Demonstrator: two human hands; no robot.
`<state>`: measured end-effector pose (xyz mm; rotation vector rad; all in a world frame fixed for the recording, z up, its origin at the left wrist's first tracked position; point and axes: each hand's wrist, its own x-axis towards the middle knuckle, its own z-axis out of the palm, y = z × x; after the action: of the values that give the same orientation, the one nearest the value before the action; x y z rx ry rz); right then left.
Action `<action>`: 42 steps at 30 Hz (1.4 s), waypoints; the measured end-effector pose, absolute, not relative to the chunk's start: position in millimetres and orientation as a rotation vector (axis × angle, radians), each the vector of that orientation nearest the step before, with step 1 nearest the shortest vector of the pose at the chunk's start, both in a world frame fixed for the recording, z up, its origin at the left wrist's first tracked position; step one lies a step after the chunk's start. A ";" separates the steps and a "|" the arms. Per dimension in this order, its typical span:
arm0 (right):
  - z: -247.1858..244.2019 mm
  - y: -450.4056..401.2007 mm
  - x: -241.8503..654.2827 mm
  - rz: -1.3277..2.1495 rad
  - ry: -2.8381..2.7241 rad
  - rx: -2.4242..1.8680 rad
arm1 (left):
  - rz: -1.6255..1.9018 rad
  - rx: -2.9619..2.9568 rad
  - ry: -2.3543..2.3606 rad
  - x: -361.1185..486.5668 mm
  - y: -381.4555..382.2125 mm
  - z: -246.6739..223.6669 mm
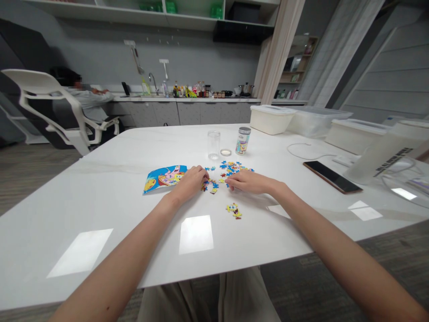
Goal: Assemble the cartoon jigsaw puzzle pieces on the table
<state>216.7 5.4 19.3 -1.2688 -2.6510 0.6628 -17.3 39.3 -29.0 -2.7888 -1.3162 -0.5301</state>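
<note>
My left hand rests at the left part of a spread of loose jigsaw puzzle pieces, its bent fingers closed among them. Facing it, my right hand has its fingers curled and drawn together at the near edge of the pile. Whatever either set of fingertips holds is hidden. Between the hands lie several small blue and yellow pieces. Closer to me, a few joined pieces form a yellow cartoon face. Partly behind my left hand lies a curled blue picture sheet with cartoon figures.
Beyond the pieces stand a clear jar, its ring-like lid and a printed canister. At right are a phone, a cable, a whitish translucent container and storage boxes. A person sits at the far left.
</note>
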 end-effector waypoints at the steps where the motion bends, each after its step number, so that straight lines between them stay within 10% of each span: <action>1: 19.2 5.4 216.6 0.665 -2.654 -1.267 | -0.539 -2.795 -1.302 -17.2 39.5 -29.4; 42: 19.6 4.7 217.2 0.672 -2.676 -1.276 | -0.417 -3.117 -1.340 -29.0 30.3 -4.6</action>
<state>217.2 4.7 19.6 -1.2757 -2.6765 0.6716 -29.0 30.3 -4.6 -3.1174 -1.3396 -0.4170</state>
